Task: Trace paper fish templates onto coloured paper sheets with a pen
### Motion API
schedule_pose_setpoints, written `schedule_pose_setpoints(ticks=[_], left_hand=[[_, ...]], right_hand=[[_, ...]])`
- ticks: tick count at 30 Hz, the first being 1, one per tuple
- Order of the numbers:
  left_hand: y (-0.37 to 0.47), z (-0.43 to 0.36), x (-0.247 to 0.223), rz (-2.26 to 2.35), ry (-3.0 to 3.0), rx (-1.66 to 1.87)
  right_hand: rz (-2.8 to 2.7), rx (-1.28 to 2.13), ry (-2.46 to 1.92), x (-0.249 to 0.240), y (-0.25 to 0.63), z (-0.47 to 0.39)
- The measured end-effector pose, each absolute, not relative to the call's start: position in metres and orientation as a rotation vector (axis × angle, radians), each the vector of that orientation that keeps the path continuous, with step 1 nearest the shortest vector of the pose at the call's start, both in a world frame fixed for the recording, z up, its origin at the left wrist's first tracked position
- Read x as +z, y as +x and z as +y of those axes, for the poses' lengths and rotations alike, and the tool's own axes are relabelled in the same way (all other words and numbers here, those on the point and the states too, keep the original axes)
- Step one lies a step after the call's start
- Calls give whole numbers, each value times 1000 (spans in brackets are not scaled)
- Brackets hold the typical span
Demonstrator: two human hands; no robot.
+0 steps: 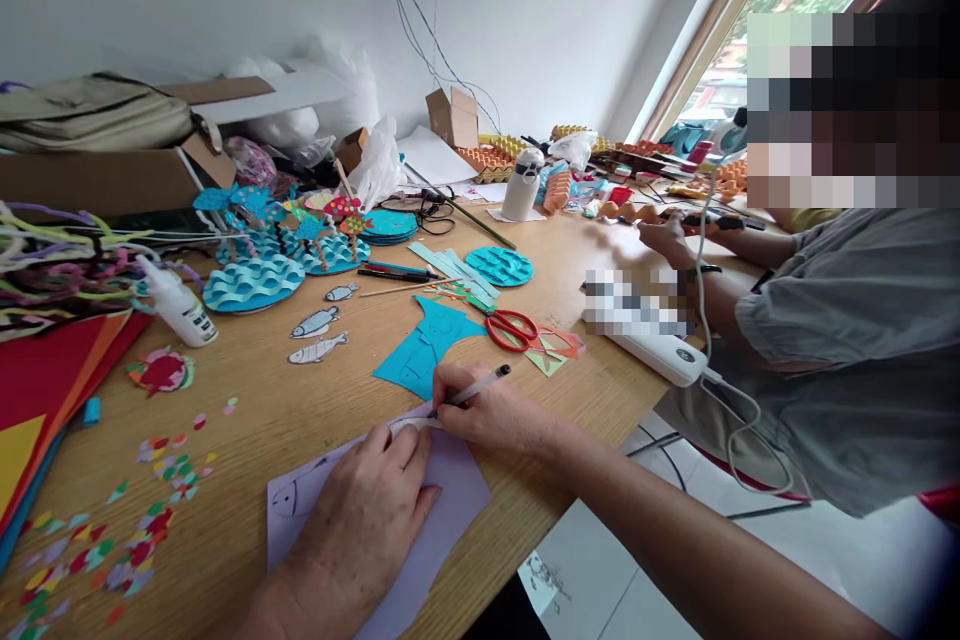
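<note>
A sheet of purple paper lies at the table's front edge, with a fish outline drawn on its left part. My left hand rests flat on it, fingertips pressing down a white paper cutout that is mostly covered. In my right hand is a pen, its tip down by the cutout's edge. Just beyond are blue paper pieces with drawn fish and red-handled scissors. Three fish cutouts lie to the left of the blue pieces.
Confetti, coloured paper and a glue bottle are at left. Wavy blue paper discs with fish stand behind. A white power strip with cables sits on the right edge, near a seated co-worker. A bottle stands farther back.
</note>
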State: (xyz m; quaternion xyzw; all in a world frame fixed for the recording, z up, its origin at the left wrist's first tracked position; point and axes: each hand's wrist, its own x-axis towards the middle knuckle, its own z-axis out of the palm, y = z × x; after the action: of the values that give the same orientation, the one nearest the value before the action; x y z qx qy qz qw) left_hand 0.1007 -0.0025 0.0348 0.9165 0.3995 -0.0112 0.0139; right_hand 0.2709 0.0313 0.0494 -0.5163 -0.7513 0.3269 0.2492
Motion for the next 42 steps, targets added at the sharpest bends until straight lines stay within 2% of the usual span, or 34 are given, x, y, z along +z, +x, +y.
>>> schedule_pose_setpoints(ticks=[42], left_hand=[[102, -1, 28, 1234, 2907, 28]], right_hand=[[-1844, 947, -1480, 41, 275, 34]])
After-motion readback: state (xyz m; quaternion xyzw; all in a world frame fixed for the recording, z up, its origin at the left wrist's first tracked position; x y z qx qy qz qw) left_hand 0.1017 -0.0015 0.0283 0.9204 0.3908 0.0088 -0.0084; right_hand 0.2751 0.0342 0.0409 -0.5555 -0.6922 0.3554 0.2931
